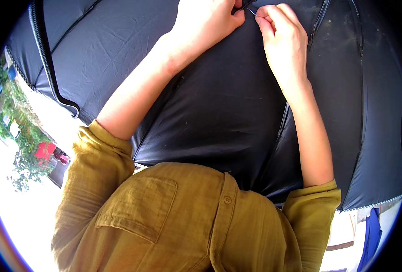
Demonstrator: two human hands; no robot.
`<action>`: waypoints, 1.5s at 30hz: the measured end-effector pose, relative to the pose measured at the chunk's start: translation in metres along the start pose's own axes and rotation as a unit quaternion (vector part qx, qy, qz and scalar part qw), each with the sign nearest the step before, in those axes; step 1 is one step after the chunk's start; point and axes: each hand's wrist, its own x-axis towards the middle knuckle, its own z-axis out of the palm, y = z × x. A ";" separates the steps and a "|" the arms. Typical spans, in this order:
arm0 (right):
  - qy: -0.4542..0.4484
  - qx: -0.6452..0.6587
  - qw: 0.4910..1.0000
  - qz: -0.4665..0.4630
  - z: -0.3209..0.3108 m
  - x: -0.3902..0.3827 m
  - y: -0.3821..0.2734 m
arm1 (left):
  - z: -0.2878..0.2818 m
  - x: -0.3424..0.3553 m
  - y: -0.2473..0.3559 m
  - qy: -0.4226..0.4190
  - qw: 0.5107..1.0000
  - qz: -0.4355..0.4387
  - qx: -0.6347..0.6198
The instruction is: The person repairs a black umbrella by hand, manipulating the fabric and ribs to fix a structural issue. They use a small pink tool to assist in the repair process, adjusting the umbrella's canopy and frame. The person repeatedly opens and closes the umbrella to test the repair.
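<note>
A large black umbrella canopy (219, 99) spreads open in front of me, with thin dark ribs (283, 122) running along it. At the top edge of the view, my left hand (205, 22) is closed, its thumb and fingertip pinching a thin dark rib (246, 4) of the umbrella. Just to its right, my right hand (285, 41) pinches a slim shiny needle (251, 12) between thumb and forefinger. The needle's tip points toward the rib at my left fingertips. Part of the left fingers is cut off by the frame, and no thread can be made out.
A black rod with a hooked end (46, 59) crosses the canopy at the left. Pale checkered trim (373, 202) edges the canopy. Beyond lie green plants (24, 113) and a red object (45, 150) at the left, and blue cloth (370, 235) at the lower right.
</note>
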 end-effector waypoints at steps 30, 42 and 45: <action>0.039 -0.052 0.998 -0.024 0.014 -0.005 0.006 | -0.001 0.008 -0.002 -0.023 0.996 -0.066 -0.049; 0.011 -0.071 0.997 -0.017 0.005 0.003 -0.012 | -0.011 0.001 0.001 -0.040 0.986 -0.094 -0.129; 0.009 -0.092 0.996 -0.012 0.011 0.002 -0.004 | -0.019 0.007 -0.005 -0.051 0.967 -0.134 -0.211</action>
